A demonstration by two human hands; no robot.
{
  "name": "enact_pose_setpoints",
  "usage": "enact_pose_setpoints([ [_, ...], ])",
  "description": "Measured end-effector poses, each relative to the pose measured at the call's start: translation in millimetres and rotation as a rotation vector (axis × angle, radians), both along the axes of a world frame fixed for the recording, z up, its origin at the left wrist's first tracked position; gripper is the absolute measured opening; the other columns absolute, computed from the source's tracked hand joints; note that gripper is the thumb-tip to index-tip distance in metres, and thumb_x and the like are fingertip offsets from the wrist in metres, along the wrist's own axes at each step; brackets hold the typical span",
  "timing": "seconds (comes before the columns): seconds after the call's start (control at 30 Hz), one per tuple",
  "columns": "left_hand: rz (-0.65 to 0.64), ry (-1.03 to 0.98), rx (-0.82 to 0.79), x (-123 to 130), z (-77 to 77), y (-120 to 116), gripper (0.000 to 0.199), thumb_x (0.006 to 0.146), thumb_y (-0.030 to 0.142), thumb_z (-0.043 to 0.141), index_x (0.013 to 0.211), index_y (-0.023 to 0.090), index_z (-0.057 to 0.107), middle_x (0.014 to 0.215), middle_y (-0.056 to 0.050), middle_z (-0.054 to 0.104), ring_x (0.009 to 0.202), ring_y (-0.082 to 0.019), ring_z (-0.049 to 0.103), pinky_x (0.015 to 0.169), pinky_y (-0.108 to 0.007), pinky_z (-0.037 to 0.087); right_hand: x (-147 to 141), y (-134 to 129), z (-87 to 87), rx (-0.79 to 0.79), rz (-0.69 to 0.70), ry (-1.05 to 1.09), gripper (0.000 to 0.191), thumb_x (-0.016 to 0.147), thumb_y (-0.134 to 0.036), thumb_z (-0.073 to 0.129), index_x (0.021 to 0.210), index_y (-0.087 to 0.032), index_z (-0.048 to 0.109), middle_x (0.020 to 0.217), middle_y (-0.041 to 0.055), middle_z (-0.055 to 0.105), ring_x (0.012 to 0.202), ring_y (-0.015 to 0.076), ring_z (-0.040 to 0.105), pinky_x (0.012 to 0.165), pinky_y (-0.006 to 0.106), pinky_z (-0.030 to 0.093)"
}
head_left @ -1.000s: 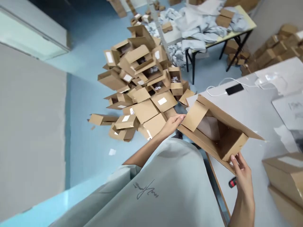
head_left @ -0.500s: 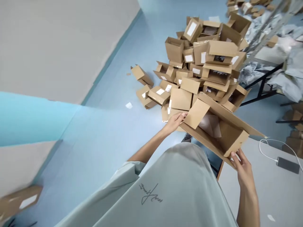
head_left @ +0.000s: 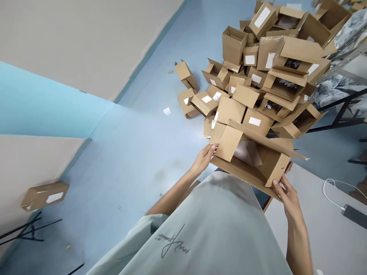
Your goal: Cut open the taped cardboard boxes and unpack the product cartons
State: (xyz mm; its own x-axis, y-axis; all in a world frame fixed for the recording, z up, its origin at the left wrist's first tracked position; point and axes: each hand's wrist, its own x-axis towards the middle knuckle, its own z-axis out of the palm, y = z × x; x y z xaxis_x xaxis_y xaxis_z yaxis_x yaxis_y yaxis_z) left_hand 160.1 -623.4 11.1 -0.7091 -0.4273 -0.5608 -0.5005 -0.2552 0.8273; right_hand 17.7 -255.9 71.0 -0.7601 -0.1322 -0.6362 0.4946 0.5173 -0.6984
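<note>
Between my two hands I carry an open cardboard box [head_left: 258, 175], its flaps up and its opening facing me. My left hand [head_left: 204, 158] grips the box's left end, by a folded-out flap. At the right end my right hand [head_left: 289, 194] is closed on the edge, thumb on the short flap and fingers partly hidden behind. A crumpled, translucent sheet of wrapping [head_left: 248, 152] lies inside the box. The box is tilted and held in front of my body, over the near edge of the pile of boxes.
Many open cardboard boxes [head_left: 233, 47] are heaped on the blue floor [head_left: 137, 152] ahead. To the right stands a white table [head_left: 323, 225] with a black device [head_left: 355, 215] and white cable. One more box [head_left: 46, 195] sits by the left wall. A metal frame [head_left: 351, 47] borders the heap.
The view has turned, so the pile appears farther right and higher. Still in both hands, the box has shifted slightly left, off the white table's edge and nearer the pile.
</note>
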Motion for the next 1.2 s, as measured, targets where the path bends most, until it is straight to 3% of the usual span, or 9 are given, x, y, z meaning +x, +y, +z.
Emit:
enact_pose_setpoints([
  [0.17,0.001,-0.045,-0.005,41.5,1.2,23.3,0.083,0.1,0.089,0.058,0.141,0.02,0.076,0.156,-0.018,0.072,0.149,-0.036,0.067,0.126,-0.051,0.056,35.3,25.8,-18.4,-0.036,-0.031,-0.066,0.099,0.08,-0.078,0.093,0.164,-0.032,0.071,0.159,0.0076,0.077,0.147,0.0404,0.072,0.122,0.052,0.063],
  [0.3,-0.018,-0.068,0.002,59.1,3.6,20.3,0.085,0.097,0.091,0.06,0.139,0.02,0.076,0.157,-0.019,0.072,0.149,-0.038,0.067,0.128,-0.054,0.055,62.6,27.2,-21.7,-0.067,-0.057,-0.087,0.1,0.08,-0.081,0.093,0.164,-0.03,0.072,0.158,0.0093,0.077,0.152,0.0422,0.069,0.126,0.055,0.06],
  [0.47,-0.026,-0.101,-0.014,67.8,10.3,-3.2,0.08,0.1,0.087,0.057,0.138,0.02,0.079,0.158,-0.018,0.073,0.149,-0.039,0.069,0.129,-0.056,0.055,80.9,9.5,-28.7,-0.077,-0.076,-0.104,0.098,0.077,-0.081,0.095,0.158,-0.029,0.076,0.154,0.0109,0.079,0.153,0.0442,0.068,0.125,0.061,0.059],
  [0.63,-0.024,-0.105,-0.015,78.1,3.8,-48.8,0.074,0.102,0.083,0.057,0.138,0.022,0.08,0.159,-0.015,0.074,0.151,-0.04,0.068,0.13,-0.059,0.056,76.3,-39.2,-31.9,-0.105,-0.014,-0.112,0.093,0.08,-0.08,0.094,0.155,-0.028,0.079,0.158,0.0113,0.077,0.155,0.0431,0.066,0.125,0.058,0.06],
  [0.77,0.0,-0.088,0.071,74.8,-12.0,-115.7,0.075,0.094,0.086,0.065,0.133,0.024,0.083,0.162,-0.015,0.072,0.155,-0.043,0.064,0.132,-0.061,0.053,58.3,-106.1,-36.3,-0.116,0.011,-0.01,0.093,0.075,-0.082,0.095,0.149,-0.026,0.082,0.16,0.0118,0.075,0.152,0.0442,0.068,0.127,0.061,0.056],
  [0.93,0.049,0.051,0.057,31.5,-22.9,-238.7,0.08,0.093,0.076,0.068,0.142,0.013,0.077,0.165,-0.022,0.068,0.153,-0.04,0.066,0.134,-0.059,0.05,0.3,-229.8,-45.6,-0.214,0.1,0.166,0.095,0.073,-0.082,0.095,0.146,-0.023,0.082,0.158,0.0117,0.077,0.155,0.0407,0.065,0.127,0.057,0.056],
  [1.07,0.146,0.107,0.0,-35.3,-10.9,-349.3,0.061,0.106,0.059,0.059,0.141,0.012,0.075,0.162,-0.021,0.071,0.154,-0.034,0.065,0.136,-0.052,0.047,-71.2,-352.0,-41.2,-0.295,0.127,0.179,0.069,0.089,-0.059,0.092,0.147,-0.025,0.079,0.143,0.0101,0.084,0.127,0.0298,0.08,0.109,0.047,0.068],
  [1.13,0.161,0.162,0.0,-69.6,0.7,-396.8,0.057,0.112,0.054,0.058,0.144,0.009,0.072,0.171,-0.024,0.062,0.159,-0.032,0.06,0.138,-0.046,0.044,-103.5,-404.8,-32.6,-0.309,-0.002,0.193,0.049,0.103,-0.04,0.08,0.147,-0.021,0.076,0.132,0.0086,0.087,0.112,0.0207,0.083,0.106,0.04,0.068],
  [1.2,0.178,0.161,0.013,-96.0,10.9,-430.4,0.058,0.115,0.052,0.057,0.151,0.007,0.067,0.181,-0.026,0.049,0.168,-0.032,0.051,0.14,-0.044,0.039,-124.1,-440.0,-23.6,-0.317,-0.112,0.229,0.037,0.111,-0.03,0.067,0.145,-0.018,0.075,0.131,0.0094,0.087,0.107,0.0155,0.083,0.108,0.035,0.065],
])
